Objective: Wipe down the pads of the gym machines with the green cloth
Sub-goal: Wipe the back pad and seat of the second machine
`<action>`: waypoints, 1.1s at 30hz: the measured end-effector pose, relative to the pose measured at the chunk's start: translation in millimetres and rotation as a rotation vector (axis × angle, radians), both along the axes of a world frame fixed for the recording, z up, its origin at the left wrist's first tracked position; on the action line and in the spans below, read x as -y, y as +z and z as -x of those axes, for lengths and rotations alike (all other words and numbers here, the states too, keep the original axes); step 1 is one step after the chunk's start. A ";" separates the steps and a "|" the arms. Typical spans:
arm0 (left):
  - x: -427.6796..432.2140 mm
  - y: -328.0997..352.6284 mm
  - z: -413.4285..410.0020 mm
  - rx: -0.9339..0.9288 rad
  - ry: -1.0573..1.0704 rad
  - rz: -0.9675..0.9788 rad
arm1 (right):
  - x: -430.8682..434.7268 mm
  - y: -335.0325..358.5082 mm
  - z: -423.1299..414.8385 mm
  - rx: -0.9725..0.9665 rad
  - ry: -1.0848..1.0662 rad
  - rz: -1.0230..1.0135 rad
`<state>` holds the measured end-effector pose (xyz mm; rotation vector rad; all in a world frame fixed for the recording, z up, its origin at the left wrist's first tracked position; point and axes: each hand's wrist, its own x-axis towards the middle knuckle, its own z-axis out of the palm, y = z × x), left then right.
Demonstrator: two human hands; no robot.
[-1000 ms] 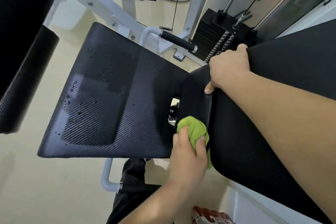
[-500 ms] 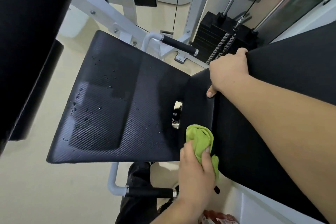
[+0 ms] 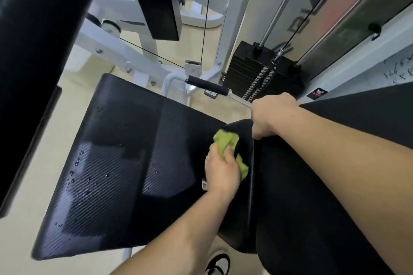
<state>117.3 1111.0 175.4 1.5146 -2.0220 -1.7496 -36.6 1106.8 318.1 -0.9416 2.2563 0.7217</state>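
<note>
My left hand [image 3: 220,169] grips the bunched green cloth [image 3: 228,144] and presses it against the narrow black pad section [image 3: 242,127] where the seat meets the back pad. The black textured seat pad [image 3: 116,163] spreads to the left, with water droplets on its left half. My right hand [image 3: 271,116] grips the upper edge of the black back pad [image 3: 312,185], fingers curled over it, just right of the cloth.
A black weight stack [image 3: 257,73] with guide rods and cable stands behind. A black-gripped handle [image 3: 209,86] juts out beyond the seat. White machine frame [image 3: 125,56] and another black pad [image 3: 156,2] lie at the back, a large dark pad [image 3: 33,51] at left, my shoe [image 3: 218,264] below.
My left hand has carried the cloth up along the joint, from its lower part to near my right hand. The view has shifted lower and closer. My right hand keeps its grip.
</note>
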 end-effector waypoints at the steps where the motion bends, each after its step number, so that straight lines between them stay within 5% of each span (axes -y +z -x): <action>1: 9.8 6.3 21.2 -0.096 -0.047 0.020 | 1.6 0.2 2.9 -0.009 -0.007 0.021; 4: 45.0 9.5 72.0 -0.199 -0.245 -0.015 | -0.1 -1.9 3.1 -0.070 -0.005 0.072; 9: 90.1 24.5 122.5 -0.089 -0.509 -0.485 | -2.2 -7.7 1.7 -0.079 -0.036 0.144; 20: 126.9 -51.3 149.1 0.338 -0.754 -0.130 | 1.6 -2.3 10.7 -0.017 -0.068 0.129; 28: 86.6 6.0 116.6 -0.169 -0.346 -0.382 | 1.1 -8.9 7.5 -0.064 -0.081 0.159; 33: 47.1 0.5 58.3 -0.199 -0.150 0.017 | 0.2 -5.1 1.4 -0.122 -0.050 0.123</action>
